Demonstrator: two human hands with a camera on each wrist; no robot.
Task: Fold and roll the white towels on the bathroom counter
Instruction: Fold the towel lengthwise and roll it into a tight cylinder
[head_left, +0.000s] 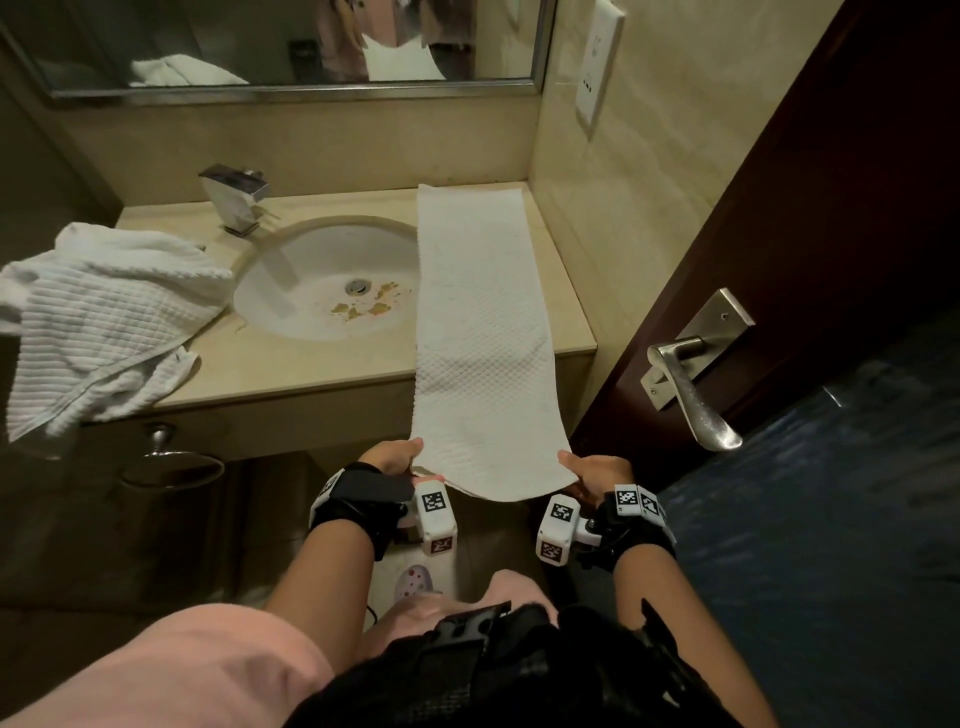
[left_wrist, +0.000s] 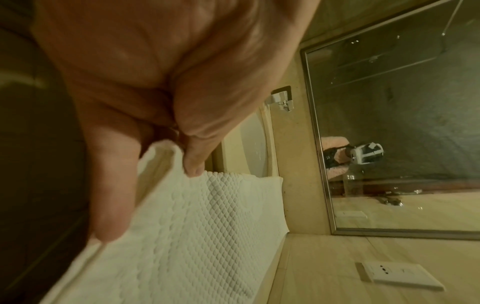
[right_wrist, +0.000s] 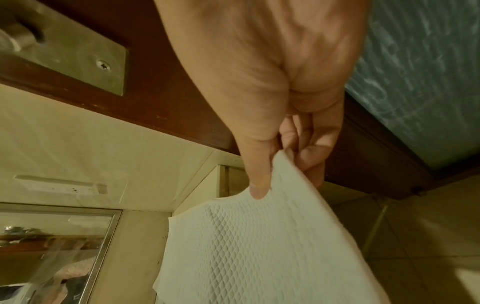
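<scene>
Now both hands, left (head_left: 390, 456) and right (head_left: 597, 475), pinch the near corners of a long folded towel (head_left: 480, 332) stretched over the beige desk (head_left: 291, 364) right of the sink (head_left: 327, 280), a crumpled towel (head_left: 104, 317) lying left under the mirror (head_left: 280, 41).

The left hand (left_wrist: 161, 86) is filling the view from twelve o'clock, its thumb (left_wrist: 193, 162) and a finger (left_wrist: 114, 195) pinching the near edge of the folded white towel (left_wrist: 182, 236). The towel's waffle weave is stretching away toward three o'clock over the table (left_wrist: 296, 164). At three o'clock a framed mirror (left_wrist: 389, 123) is showing a reflection, and a wall socket (left_wrist: 400, 275) is sitting at five o'clock.
</scene>
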